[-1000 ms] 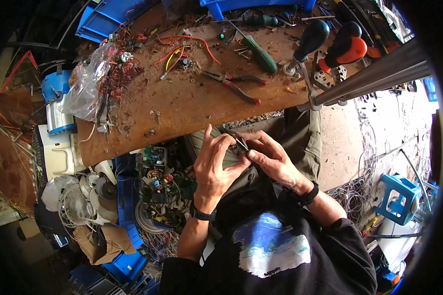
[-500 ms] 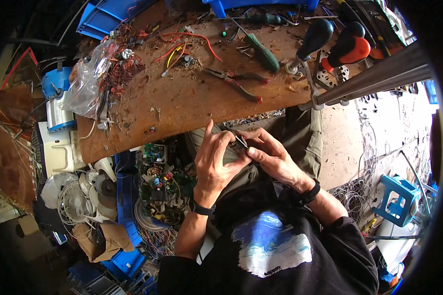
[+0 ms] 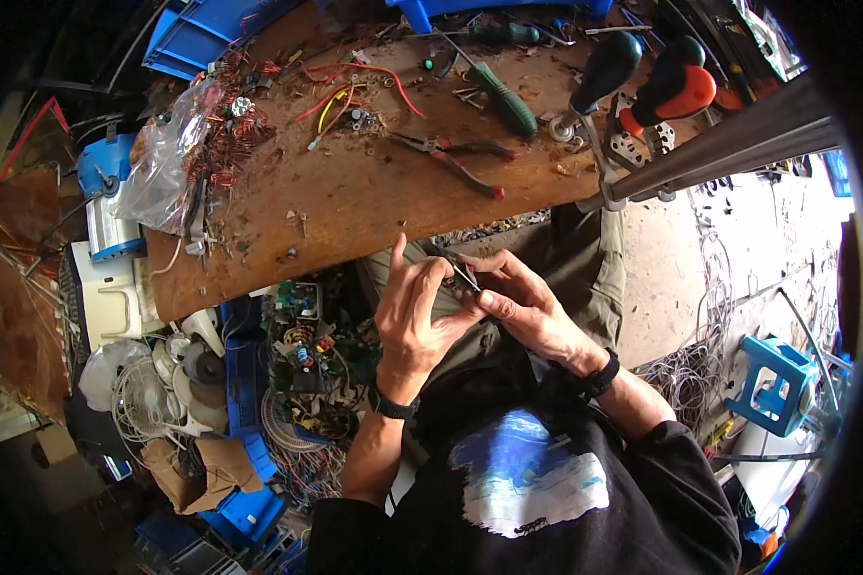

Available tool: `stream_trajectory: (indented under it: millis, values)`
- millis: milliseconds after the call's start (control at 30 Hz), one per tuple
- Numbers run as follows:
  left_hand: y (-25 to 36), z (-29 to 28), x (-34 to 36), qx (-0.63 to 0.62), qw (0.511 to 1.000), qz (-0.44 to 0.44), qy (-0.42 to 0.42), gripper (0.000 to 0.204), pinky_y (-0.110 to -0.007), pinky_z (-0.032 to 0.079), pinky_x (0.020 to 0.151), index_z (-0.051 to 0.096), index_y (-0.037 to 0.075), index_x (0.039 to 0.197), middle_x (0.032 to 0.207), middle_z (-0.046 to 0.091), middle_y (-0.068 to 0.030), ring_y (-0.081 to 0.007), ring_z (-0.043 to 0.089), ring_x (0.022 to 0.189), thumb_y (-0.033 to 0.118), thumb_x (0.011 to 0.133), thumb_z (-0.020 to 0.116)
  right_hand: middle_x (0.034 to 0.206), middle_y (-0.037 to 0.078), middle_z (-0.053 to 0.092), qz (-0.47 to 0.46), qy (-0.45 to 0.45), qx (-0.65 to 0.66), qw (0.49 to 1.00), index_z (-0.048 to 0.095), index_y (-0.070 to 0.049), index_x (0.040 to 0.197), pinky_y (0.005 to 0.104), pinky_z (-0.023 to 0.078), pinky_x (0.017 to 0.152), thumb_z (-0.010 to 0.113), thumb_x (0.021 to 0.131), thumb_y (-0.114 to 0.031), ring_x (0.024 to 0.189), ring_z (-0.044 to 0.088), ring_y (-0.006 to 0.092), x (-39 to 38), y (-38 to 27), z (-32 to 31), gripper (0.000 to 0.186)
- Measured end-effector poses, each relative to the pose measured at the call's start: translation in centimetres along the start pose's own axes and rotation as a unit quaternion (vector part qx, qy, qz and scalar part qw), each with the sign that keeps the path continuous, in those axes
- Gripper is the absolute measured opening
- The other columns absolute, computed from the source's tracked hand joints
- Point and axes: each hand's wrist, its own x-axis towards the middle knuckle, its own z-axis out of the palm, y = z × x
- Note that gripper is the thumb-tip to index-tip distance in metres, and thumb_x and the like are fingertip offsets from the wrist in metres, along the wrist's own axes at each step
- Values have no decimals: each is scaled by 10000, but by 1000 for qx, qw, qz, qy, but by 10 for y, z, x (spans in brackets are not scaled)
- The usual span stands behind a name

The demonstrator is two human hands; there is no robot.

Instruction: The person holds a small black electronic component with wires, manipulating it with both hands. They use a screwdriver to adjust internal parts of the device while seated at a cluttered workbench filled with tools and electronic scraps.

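Just off the bench's near edge, above my lap, both my hands come together on a small dark part with a bright metal edge (image 3: 465, 278). My left hand (image 3: 417, 311) pinches it between thumb and index finger, with another finger raised. From the other side, the thumb and fingers of my right hand (image 3: 527, 307) grip it as well. Fingers cover most of the part, so its kind is unclear. On the wooden bench (image 3: 355, 206) beyond lie pliers with red and black handles (image 3: 451, 158) and a green-handled screwdriver (image 3: 503, 101).
A clamp with dark and orange handles (image 3: 676, 96) holds the bench's right side. Copper coils (image 3: 230, 144) and a clear plastic bag (image 3: 163, 182) lie at the left. Circuit boards and wires (image 3: 312, 355) fill the space below left. A blue stool (image 3: 777, 383) stands at the right.
The small part has turned slightly between my fingers, its bright edge showing more. Both hands keep their grip on it. The whole view has shifted a little.
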Motion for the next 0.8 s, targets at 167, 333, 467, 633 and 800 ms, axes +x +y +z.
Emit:
stream_trajectory:
  millis: [167,333,467,633,800]
  values:
    - [1,-2,3,-58,998,-4,6,478,-629,485,1134,661,3,1144,1008,706,-102,-293,730,943,105,756,920,1463,80,574,-17,-20,-34,999,489,-43,1487,360,428,1147,677,1057,-159,1350,520,163,0,-11,1,483]
    - [6,-3,7,-138,987,-74,-35,450,-568,469,1166,699,50,1169,1136,731,-100,-294,716,1071,14,763,890,1438,107,584,-25,4,6,1000,476,-36,1489,372,393,1171,683,1052,-176,1356,515,189,1,-10,-3,504]
    - [14,-3,10,-134,984,-99,-55,479,-556,480,1158,724,53,1248,1180,731,-94,-302,713,1098,16,794,874,1437,110,584,-44,38,-7,998,474,-22,1497,360,400,1156,606,1099,-211,1341,523,182,-1,-13,5,459]
    - [21,4,7,-103,988,-111,-37,441,-580,480,1150,727,37,1231,1169,739,-112,-320,720,1096,18,810,858,1354,84,602,-74,51,-56,994,483,-11,1501,321,440,1092,547,1130,-217,1250,548,145,0,-6,3,429]
    - [20,11,3,-107,989,-101,-9,407,-585,484,1145,730,34,1216,1138,751,-120,-324,731,1074,-2,825,838,1338,79,611,-119,92,-129,980,500,-10,1484,308,442,1080,548,1131,-234,1251,542,134,-1,-1,10,421]
